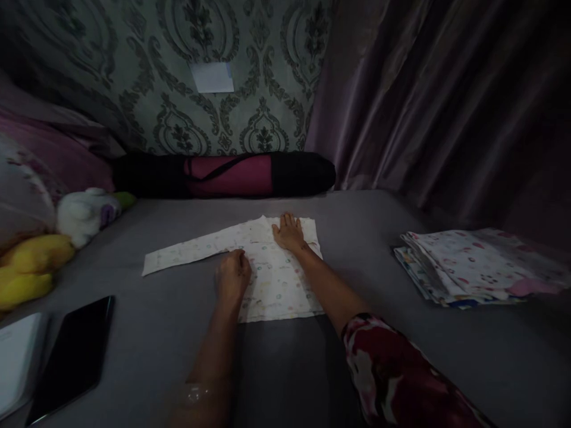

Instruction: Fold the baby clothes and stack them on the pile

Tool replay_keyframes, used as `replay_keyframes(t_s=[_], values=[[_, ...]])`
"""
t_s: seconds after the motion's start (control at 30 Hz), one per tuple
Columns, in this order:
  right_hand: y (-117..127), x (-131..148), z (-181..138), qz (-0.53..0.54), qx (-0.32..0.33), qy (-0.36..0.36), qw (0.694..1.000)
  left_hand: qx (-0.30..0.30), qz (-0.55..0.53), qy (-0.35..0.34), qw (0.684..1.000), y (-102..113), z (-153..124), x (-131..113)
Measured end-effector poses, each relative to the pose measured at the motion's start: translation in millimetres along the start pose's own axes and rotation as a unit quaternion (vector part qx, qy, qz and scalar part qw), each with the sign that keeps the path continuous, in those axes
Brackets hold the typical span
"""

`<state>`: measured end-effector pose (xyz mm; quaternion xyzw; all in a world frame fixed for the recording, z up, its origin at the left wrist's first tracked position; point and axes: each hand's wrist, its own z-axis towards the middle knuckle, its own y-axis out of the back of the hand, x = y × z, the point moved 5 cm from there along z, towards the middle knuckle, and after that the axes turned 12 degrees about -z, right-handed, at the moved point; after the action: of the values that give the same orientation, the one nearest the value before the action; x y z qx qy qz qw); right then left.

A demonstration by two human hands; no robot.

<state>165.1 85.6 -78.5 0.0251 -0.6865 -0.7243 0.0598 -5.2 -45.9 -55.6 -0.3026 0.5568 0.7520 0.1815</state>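
Observation:
A small white long-sleeved shirt [279,284] with a tiny coloured print lies spread on the grey bed sheet. One sleeve stretches out to the left; the other side ends in a straight edge, with no sleeve sticking out there. My right hand [289,234] rests flat near the shirt's top, fingers spread, pressing on the cloth. At the left side edge, just below the sleeve, my left hand [234,274] is closed with its fingers curled on the cloth; its fingertips are partly hidden and slightly blurred.
Folded printed cloths [473,264] are stacked at the right. A black phone [74,356] and a white device [20,359] lie at the lower left, below plush toys [84,215]. A long black and pink bag [232,175] lies along the wall, beside a curtain [379,89].

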Motion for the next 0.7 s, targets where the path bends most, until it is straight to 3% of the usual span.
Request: replay_keyframes(t_s=[0.23, 0.43, 0.57, 0.7], values=[[-3, 3, 2, 0.013, -0.009, 0.003, 1.000, -0.003, 0.004, -0.011, 1.000, -2, 2, 6], [13, -27, 12, 0.098, 0.092, 0.049, 0.990, 0.000, -0.009, -0.003, 1.000, 0, 2, 3], [22, -56, -2, 0.061, 0.037, 0.040, 0.997, 0.007, -0.005, 0.007, 1.000, -1, 2, 2], [10, -59, -25, -0.005, 0.004, 0.058, 0.998, 0.001, -0.003, 0.000, 1.000, 0, 2, 2]])
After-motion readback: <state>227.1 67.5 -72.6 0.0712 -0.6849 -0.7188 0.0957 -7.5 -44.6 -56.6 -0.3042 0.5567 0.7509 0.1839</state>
